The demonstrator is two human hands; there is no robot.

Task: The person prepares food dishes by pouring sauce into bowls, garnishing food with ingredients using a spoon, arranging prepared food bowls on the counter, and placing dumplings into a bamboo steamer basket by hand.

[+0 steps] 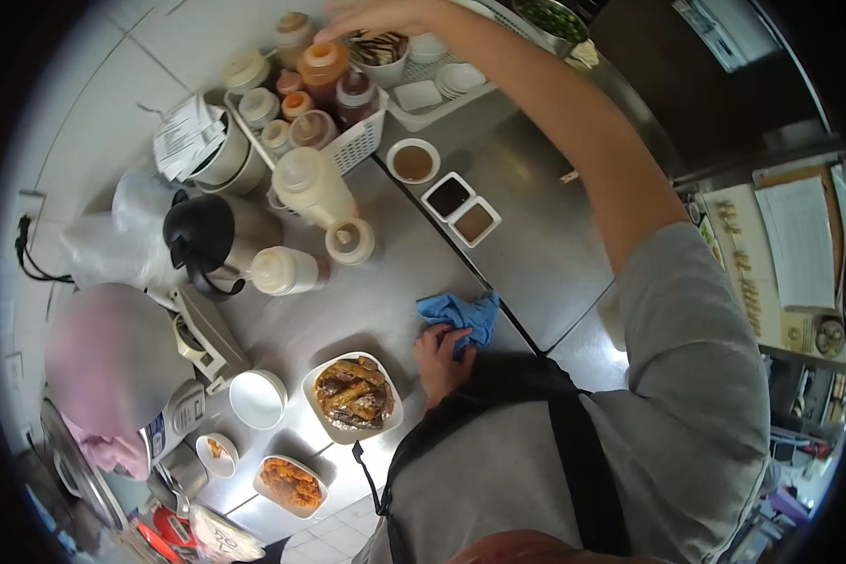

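Note:
My left hand (442,364) is at the steel counter's front edge, its fingers bent onto a crumpled blue cloth (465,315). My right arm stretches across the counter to the back. There my right hand (385,15), partly cut off by the top of the view, has its fingers apart and reaches down beside an orange-capped squeeze bottle (323,70). Whether a fingertip touches the cap I cannot tell. That bottle stands among several other sauce bottles in a white plastic basket (359,143). Beside the basket sits a bowl of dark-striped food (378,52).
Sauce dishes (414,162) (473,222) stand mid-counter. Left are a pale squeeze bottle (312,186), a black-lidded jug (202,235) and a white bowl (258,399). Nearer stand a dish of browned meat (353,395) and a dish of orange food (291,485). A person with a pink head covering (108,357) is at left.

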